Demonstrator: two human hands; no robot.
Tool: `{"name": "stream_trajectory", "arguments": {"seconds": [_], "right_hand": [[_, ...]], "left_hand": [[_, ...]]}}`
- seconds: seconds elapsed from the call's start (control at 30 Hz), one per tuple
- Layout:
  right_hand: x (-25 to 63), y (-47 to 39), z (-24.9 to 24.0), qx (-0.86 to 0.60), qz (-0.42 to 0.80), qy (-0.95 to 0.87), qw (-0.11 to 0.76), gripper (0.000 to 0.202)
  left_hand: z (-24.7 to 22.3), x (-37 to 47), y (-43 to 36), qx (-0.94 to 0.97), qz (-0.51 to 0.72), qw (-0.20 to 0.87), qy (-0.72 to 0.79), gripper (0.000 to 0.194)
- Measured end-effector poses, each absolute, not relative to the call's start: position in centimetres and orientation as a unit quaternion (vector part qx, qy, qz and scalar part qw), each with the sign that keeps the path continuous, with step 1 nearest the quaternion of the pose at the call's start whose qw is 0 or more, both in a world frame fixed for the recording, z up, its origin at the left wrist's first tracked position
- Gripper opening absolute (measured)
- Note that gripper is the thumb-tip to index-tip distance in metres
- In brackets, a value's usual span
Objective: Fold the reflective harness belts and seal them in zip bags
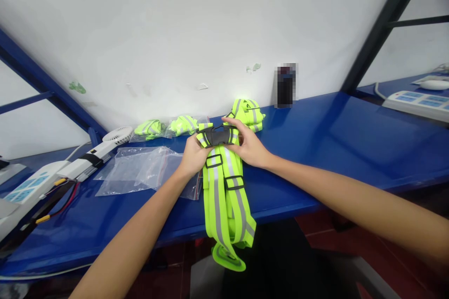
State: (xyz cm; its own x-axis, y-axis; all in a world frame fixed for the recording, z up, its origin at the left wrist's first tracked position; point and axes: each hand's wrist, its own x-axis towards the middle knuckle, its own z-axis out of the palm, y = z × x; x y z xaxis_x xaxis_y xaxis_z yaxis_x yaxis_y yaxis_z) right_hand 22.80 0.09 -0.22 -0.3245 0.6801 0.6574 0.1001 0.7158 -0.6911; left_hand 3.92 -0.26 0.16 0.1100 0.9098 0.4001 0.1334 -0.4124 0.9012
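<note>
Both my hands hold a neon-yellow reflective strap vest [229, 191] by its top end, over the front edge of the table. My left hand [194, 152] is closed on the left side of the black plastic buckle [219, 136]. At the buckle's right side, my right hand [250, 145] grips the strap between thumb and fingers. The two buckle halves appear joined. Grey-striped straps with black sliders [234, 182] hang down below, their lower end past the table edge. Behind my right hand lies another bundled reflective vest [247, 111].
Two bagged yellow bundles, one left [150, 127] and one right [184, 124], lie by the wall. Clear plastic bags [136, 170] spread over the blue table [294, 149]. A white fan [117, 134], power strip [33, 187] and cables are at left. A dark blurred object [285, 86] stands at the wall.
</note>
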Motion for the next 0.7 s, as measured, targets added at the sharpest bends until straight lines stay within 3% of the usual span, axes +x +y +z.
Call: {"name": "stream_trajectory", "arguments": {"seconds": [0.13,0.3,0.47,0.7], "right_hand": [[22.84,0.24,-0.30,-0.226,0.282,-0.775,0.518,0.036],[23.05,-0.29,0.04,-0.265,0.310,-0.770,0.491,0.047],[23.25,-0.43,0.40,-0.271,0.353,-0.755,0.482,0.040],[23.16,0.04,0.21,-0.250,0.331,-0.767,0.489,0.046]], "left_hand": [[0.08,4.10,-0.43,0.613,0.541,0.406,0.408,0.032],[-0.17,4.08,-0.45,0.586,0.538,0.451,0.405,0.036],[-0.52,3.78,-0.15,0.586,0.538,0.445,0.411,0.038],[-0.52,3.68,0.13,0.572,0.560,0.432,0.416,0.044]]}}
